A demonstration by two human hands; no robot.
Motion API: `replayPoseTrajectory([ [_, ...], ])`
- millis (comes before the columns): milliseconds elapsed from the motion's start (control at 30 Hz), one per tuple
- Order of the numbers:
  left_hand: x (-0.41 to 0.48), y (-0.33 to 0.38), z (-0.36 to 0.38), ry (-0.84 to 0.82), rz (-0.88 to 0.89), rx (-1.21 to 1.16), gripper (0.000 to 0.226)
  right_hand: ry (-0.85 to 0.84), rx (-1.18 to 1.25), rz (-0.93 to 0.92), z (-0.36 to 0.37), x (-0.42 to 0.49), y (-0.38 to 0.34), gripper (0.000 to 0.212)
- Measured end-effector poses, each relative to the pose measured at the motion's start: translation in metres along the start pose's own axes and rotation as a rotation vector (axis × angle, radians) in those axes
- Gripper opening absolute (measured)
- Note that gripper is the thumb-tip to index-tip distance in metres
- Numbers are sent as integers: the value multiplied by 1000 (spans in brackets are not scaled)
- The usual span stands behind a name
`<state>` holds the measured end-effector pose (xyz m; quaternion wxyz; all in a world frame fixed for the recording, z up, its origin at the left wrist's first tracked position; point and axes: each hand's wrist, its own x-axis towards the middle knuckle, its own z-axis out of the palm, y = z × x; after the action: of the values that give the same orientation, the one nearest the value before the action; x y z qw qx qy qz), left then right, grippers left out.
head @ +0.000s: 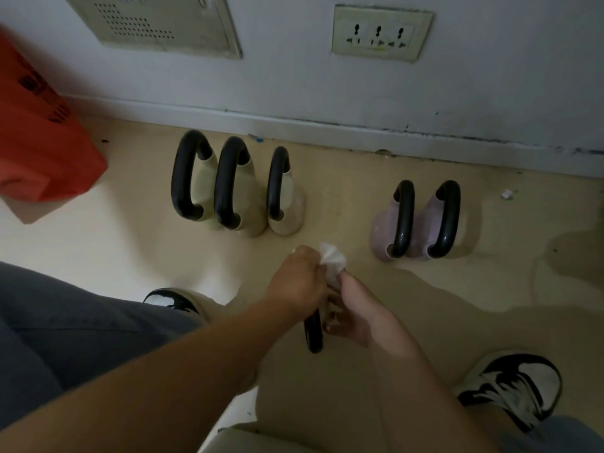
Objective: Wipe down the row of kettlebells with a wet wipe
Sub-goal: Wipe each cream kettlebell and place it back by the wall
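- The left hand (300, 279) pinches a white crumpled wet wipe (332, 260) in its curled fingers, and the wipe bunches out at the hand's 1 o'clock side.
- The right hand (354, 313) has its fingers curled round a black curved handle (314, 335); its thumb reaches up to touch the wipe.
- Both hands meet over that handle, just below mid-frame. The body it belongs to is hidden under them.
- At 11 o'clock from the hands, three cream kettlebells with black loop handles (256, 201) stand side by side, touching, near the white skirting board (327, 125).
- At 2 o'clock, two pale purple kettlebells with black loop handles (425, 220) stand together, apart from the cream three.
- An orange-red paper bag (42, 152) sits at 9 o'clock on the beige floor (343, 191).
- A triple wall socket (380, 32) is at 12 o'clock and a perforated wall panel (157, 21) at 11.
- Black-and-white sneakers show at 8 o'clock (173, 300) and 4 o'clock (516, 387).
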<state>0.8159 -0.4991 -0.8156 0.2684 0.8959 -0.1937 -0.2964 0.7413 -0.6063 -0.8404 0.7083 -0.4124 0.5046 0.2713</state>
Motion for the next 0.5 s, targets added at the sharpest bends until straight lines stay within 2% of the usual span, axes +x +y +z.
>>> replayPoseTrajectory([
  [100, -59, -12, 11, 140, 269, 89, 42, -11, -26, 20, 0, 1, 2, 37],
  [200, -77, -33, 13, 125, 517, 152, 43, -31, -111, 29, 6, 0, 3, 39],
  [233, -67, -37, 13, 120, 501, 124, 41, -33, -97, 21, 7, 1, 3, 39],
  [267, -53, -33, 9, 92, 404, 50, 39, -12, -86, 5, 8, 0, 3, 39],
  [367, -3, -3, -7, -28, -12, -191, 29, 12, -56, -16, 7, -4, 4, 38],
  [433, -2, 12, -3, 85, -175, -304, 26, -12, -11, -16, 6, -3, 6, 40],
  [500, -46, 16, 22, 200, -202, -367, 35, -45, -5, -23, 7, -6, 4, 42],
])
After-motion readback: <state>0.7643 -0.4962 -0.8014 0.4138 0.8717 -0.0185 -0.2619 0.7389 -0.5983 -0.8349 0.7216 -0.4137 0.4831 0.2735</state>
